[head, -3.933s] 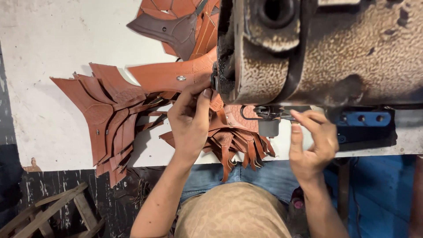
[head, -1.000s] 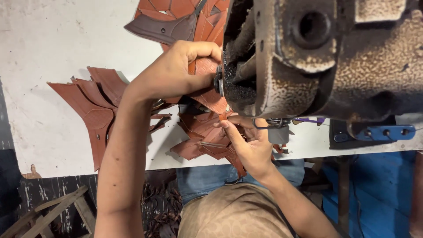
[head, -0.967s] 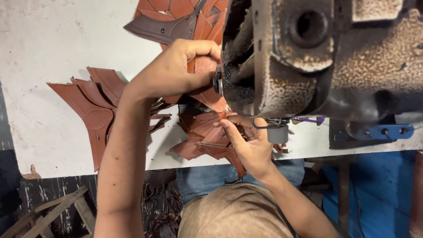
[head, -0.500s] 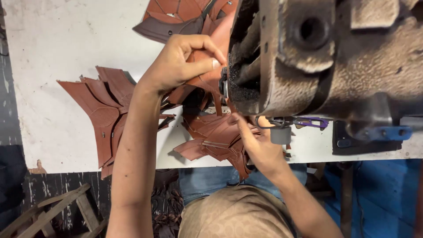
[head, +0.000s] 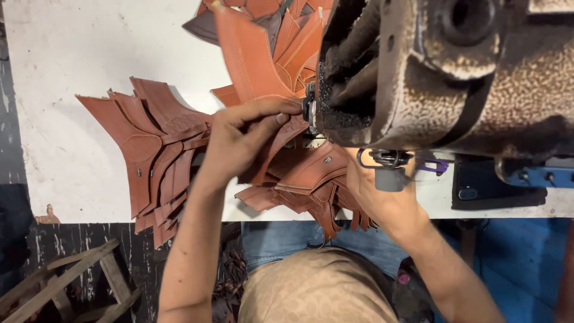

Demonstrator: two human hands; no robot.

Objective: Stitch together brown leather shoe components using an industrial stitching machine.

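My left hand (head: 245, 140) grips a brown leather piece (head: 254, 66) and holds it against the needle area of a rusty old sewing machine (head: 454, 78). That piece stands up and runs toward the far side of the white table (head: 78, 54). My right hand (head: 376, 191) lies under the machine head, beside a small metal lever (head: 388, 164), with its fingers on the leather piece; most of its fingers are hidden by the machine.
A fan of cut brown leather pieces (head: 152, 155) lies on the table to the left. More pieces hang over the near table edge (head: 317, 197), and others are heaped at the back (head: 275, 24). A wooden frame (head: 72, 281) stands below left.
My left hand has come down from the top of the machine head to the needle area. The leather piece now stands taller. My right hand has slid further under the machine.
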